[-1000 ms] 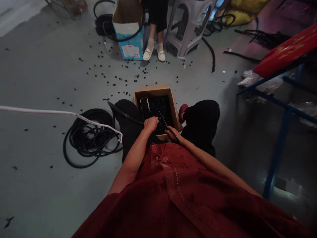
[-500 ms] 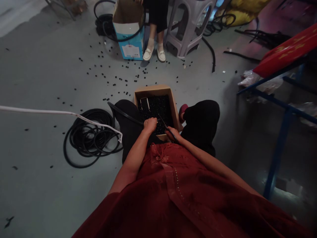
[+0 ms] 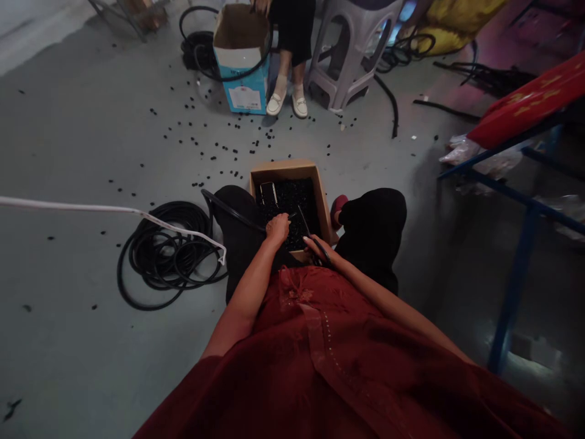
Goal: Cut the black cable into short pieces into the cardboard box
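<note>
My left hand [image 3: 277, 229] is closed around a black rubber strip [image 3: 233, 212], whose short end pokes out past the fingers. From that hand the strip runs back over my left thigh to a coil [image 3: 169, 247] on the floor. Scissors [image 3: 315, 238] are gripped in my right hand [image 3: 316, 247], their blades pointing up and left, a little apart from the strip's end. Both hands are over the near part of a cardboard box [image 3: 286, 166] between my legs. Small black cut pieces [image 3: 295, 196] fill it, and a phone-like rectangle [image 3: 269, 194] lies on them.
A white cord [image 3: 183, 228] stretches in from the left above the coil. Black bits lie scattered on the floor. Ahead, a person sits with white shoes [image 3: 276, 103] beside a blue-and-white carton [image 3: 247, 97] and a grey plastic stool [image 3: 347, 61]. A blue metal frame [image 3: 514, 286] stands at right.
The scissors have swung slightly right, and their blades now sit farther from my left hand. My left hand stays nearly in place, still holding the strip. The whole view has shifted slightly.
</note>
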`<state>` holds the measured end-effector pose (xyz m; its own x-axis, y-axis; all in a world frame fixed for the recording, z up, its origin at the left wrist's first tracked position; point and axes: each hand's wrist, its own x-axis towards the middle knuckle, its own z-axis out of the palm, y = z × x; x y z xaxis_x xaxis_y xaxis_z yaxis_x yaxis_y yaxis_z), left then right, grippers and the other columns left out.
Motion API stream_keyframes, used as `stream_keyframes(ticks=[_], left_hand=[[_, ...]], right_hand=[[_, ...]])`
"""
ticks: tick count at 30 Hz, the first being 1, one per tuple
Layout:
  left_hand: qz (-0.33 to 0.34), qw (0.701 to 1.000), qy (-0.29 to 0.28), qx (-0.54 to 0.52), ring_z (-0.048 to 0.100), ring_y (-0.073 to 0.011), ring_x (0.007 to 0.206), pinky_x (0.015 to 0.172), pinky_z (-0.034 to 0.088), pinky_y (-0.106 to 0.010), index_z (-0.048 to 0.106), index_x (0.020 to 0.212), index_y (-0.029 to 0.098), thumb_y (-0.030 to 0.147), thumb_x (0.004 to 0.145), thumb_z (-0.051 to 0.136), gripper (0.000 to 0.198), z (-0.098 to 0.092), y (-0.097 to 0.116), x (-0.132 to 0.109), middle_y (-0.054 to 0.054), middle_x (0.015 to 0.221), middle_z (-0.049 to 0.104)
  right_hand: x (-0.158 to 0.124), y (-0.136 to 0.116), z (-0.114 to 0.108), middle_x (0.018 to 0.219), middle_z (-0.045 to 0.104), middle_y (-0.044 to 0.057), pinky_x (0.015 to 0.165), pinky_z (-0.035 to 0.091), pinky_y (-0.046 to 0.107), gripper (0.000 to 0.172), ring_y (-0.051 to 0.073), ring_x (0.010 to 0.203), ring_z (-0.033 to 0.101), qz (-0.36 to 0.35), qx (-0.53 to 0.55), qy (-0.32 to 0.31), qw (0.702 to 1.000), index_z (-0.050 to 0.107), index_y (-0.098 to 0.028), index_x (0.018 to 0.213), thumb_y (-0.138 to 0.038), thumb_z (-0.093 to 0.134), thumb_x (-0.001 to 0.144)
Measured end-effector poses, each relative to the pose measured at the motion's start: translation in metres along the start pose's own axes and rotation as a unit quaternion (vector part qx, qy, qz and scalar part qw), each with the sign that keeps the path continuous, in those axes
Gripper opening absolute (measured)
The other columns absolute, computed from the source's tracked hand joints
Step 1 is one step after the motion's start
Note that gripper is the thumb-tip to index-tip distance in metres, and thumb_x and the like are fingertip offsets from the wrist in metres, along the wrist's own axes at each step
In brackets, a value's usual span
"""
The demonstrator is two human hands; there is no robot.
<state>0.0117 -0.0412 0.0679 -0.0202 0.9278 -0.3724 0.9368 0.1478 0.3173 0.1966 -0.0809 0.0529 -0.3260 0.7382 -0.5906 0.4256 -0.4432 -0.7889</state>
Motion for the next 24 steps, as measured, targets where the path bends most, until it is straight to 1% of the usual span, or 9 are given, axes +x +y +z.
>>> stream_keyframes(ticks=[6, 9, 13, 19, 24], left_hand=[[0.041, 0.999, -0.008, 0.019, 0.061, -0.0188, 0.112, 0.089, 0.046, -0.028, 0.059, 0.121, 0.025, 0.03, 0.098, 0.04, 0.031, 0.0014, 0.0003, 0.0, -0.005, 0.121, 0.065], [0.044, 0.999, -0.014, 0.027, 0.061, -0.0185, 0.112, 0.089, 0.046, -0.027, 0.059, 0.121, 0.025, 0.031, 0.097, 0.04, 0.03, 0.0008, 0.001, -0.0004, -0.005, 0.122, 0.065], [0.055, 0.998, -0.015, 0.028, 0.062, -0.0193, 0.11, 0.089, 0.047, -0.029, 0.059, 0.121, 0.024, 0.029, 0.097, 0.04, 0.031, 0.0018, 0.001, -0.0003, -0.007, 0.122, 0.064], [0.07, 0.997, -0.012, 0.026, 0.062, -0.0202, 0.11, 0.088, 0.047, -0.029, 0.059, 0.123, 0.024, 0.03, 0.096, 0.042, 0.032, 0.004, 0.0009, 0.0002, -0.006, 0.122, 0.065], [0.074, 0.997, -0.015, 0.029, 0.062, -0.0202, 0.11, 0.087, 0.047, -0.029, 0.061, 0.12, 0.024, 0.03, 0.096, 0.041, 0.031, 0.0029, 0.0017, -0.0008, -0.006, 0.121, 0.066]], right_hand=[[-0.0001, -0.0029, -0.0005, 0.072, 0.063, 0.001, 0.057, 0.05, 0.025, 0.035, 0.015, 0.065, 0.062, -0.012, -0.02, -0.013, 1.0, 0.052, -0.021, 0.091, -0.055, 0.057, 0.086], [0.0001, -0.0031, 0.0001, 0.072, 0.063, 0.0, 0.056, 0.049, 0.024, 0.035, 0.015, 0.066, 0.061, -0.01, -0.023, -0.012, 1.0, 0.051, -0.021, 0.091, -0.056, 0.055, 0.087], [0.0006, -0.0034, 0.0019, 0.071, 0.062, 0.0, 0.055, 0.049, 0.024, 0.035, 0.015, 0.064, 0.061, -0.009, -0.027, -0.009, 1.0, 0.049, -0.022, 0.09, -0.057, 0.053, 0.088], [0.0014, -0.0059, 0.0028, 0.069, 0.061, -0.001, 0.053, 0.048, 0.023, 0.036, 0.014, 0.062, 0.06, 0.006, -0.025, -0.011, 1.0, 0.049, -0.022, 0.087, -0.057, 0.056, 0.086], [0.0024, -0.007, 0.0032, 0.067, 0.06, -0.002, 0.053, 0.049, 0.025, 0.034, 0.014, 0.057, 0.059, 0.01, -0.017, -0.009, 1.0, 0.048, -0.021, 0.084, -0.054, 0.06, 0.084]])
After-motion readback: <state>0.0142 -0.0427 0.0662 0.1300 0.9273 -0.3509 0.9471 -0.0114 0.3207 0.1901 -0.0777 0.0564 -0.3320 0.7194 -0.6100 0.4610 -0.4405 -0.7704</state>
